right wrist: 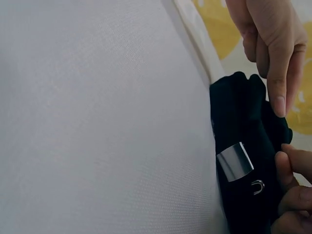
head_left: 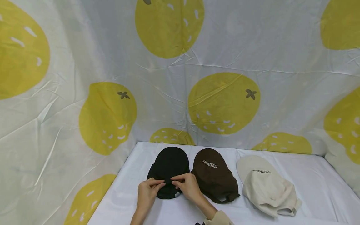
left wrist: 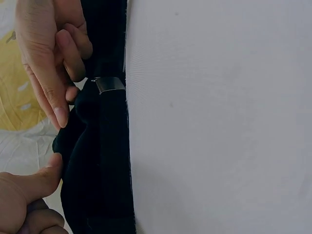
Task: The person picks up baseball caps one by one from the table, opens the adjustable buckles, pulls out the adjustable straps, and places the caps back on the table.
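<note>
A black baseball cap (head_left: 172, 161) lies at the left of the row, its brim away from me. With thumb and index finger, my left hand (head_left: 147, 191) pinches the fabric of the crown. My right hand (head_left: 189, 186) pinches the same crown a short way to the right, the two sets of fingertips close together. Folds show in the cloth between them. In the right wrist view, a metal buckle (right wrist: 235, 162) shines on the cap's back strap, close to my right hand (right wrist: 297, 187). The left wrist view shows the strap edge low against the white cloth.
Right beside the black cap lies a brown cap (head_left: 212, 178) with white lettering. Farther right is a cream cap (head_left: 270, 190) with dark lettering. All rest on a white-covered table (head_left: 312, 187). A lemon-print curtain (head_left: 166, 93) hangs behind and at the sides.
</note>
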{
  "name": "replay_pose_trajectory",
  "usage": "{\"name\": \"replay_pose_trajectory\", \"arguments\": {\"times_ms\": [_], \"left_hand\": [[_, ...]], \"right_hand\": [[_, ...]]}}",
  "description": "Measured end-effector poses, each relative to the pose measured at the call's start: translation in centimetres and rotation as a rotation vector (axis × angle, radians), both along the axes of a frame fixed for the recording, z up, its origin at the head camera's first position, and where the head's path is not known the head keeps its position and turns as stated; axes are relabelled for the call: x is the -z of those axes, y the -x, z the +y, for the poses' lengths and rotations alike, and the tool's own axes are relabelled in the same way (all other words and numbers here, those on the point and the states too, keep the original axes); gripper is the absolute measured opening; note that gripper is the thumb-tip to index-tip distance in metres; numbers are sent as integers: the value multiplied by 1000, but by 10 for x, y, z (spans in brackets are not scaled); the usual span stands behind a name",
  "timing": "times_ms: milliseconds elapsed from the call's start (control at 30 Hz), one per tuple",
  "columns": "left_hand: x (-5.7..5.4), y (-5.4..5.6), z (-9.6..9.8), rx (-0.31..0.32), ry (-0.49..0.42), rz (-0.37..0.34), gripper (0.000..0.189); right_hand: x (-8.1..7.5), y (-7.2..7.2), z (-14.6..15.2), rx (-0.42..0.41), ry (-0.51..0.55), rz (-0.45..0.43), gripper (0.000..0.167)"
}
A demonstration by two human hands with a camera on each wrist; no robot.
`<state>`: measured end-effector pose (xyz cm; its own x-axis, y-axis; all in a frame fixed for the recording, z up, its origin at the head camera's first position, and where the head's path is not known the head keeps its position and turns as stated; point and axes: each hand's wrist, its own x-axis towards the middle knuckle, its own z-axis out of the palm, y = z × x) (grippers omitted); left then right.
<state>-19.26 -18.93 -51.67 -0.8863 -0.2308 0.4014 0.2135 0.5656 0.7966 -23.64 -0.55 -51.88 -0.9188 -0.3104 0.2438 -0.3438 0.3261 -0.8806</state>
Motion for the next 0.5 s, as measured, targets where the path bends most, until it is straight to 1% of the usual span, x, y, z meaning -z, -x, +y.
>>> {"name": "replay_pose_trajectory", "arguments": {"times_ms": [200, 500], "left_hand": [[-1, -1, -1, 10, 20, 14, 11], [0, 0, -1, 18, 24, 29, 12]], "right_hand": [[2, 1, -1, 37, -21, 33, 10], [4, 0, -2, 48, 1, -7, 10]]}}
